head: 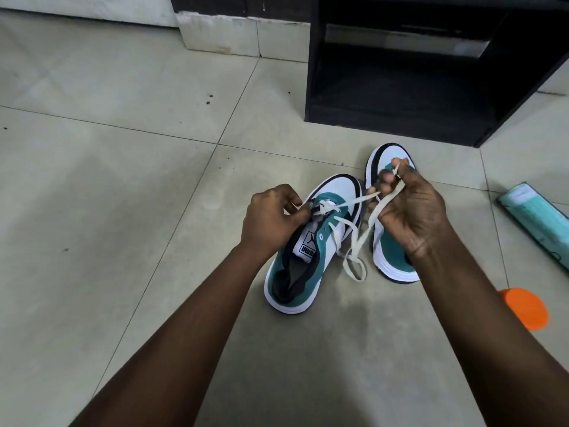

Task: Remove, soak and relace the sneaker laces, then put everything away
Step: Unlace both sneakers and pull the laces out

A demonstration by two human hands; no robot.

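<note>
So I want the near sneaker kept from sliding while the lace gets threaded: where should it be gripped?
Hold the near sneaker at its open collar, coming from the person's left, probably. The lace and right hand crowd its right side, the left hand works the front eyelets, and the heel opening offers a bare rim to pinch.

A flat, matt white woven lace runs from the right hand's grip to a sneaker of smooth white panels and napped teal suede. Beyond the grip, a dark matt wood-look cabinet stands on smooth, faintly glossy, speckled floor tiles.
</note>
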